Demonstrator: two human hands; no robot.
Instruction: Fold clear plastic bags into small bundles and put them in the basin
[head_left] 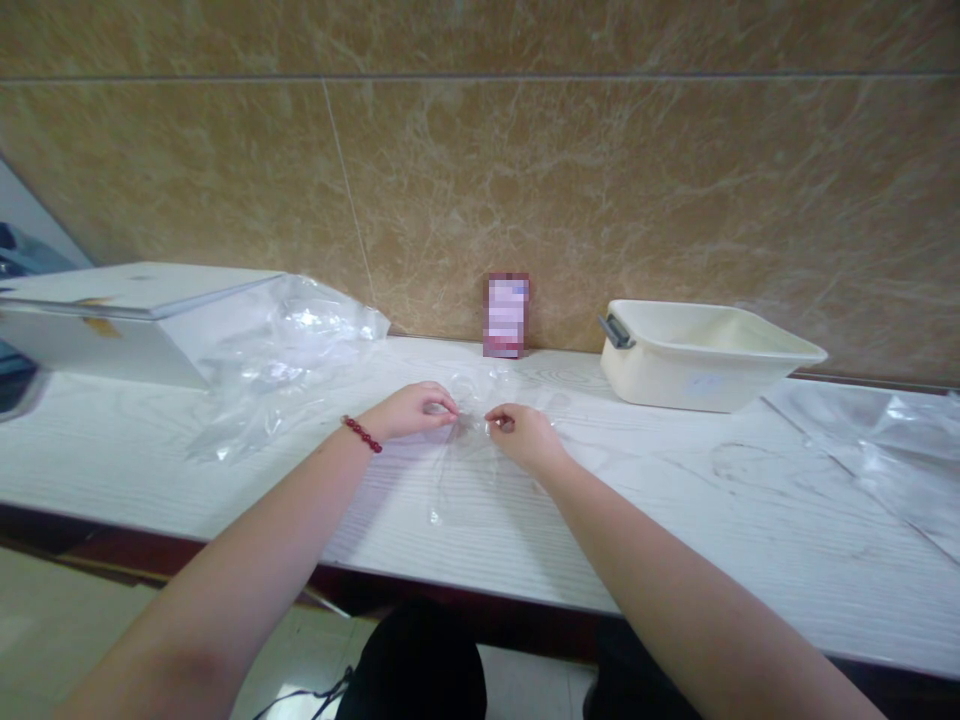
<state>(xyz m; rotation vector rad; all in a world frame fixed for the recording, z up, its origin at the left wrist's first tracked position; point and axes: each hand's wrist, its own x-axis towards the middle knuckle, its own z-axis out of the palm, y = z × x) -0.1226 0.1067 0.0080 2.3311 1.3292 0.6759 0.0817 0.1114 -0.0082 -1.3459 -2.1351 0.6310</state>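
Observation:
A small clear plastic bag [466, 470] lies flat on the white wood-grain table [675, 520], in front of me at the middle. My left hand [414, 410], with a red bead bracelet on its wrist, pinches the bag's top edge from the left with closed fingers. From the right, my right hand [523, 432] pinches the same edge, fingers also closed. The two hands are a few centimetres apart, with the bag's mouth between them.
A pile of clear plastic bags [289, 350] lies at the left beside a white box [112, 320]. A small dark-red card [507, 315] leans on the marble wall. A cream plastic basin [701, 352] stands at the right. More clear plastic sheets [892, 450] lie far right.

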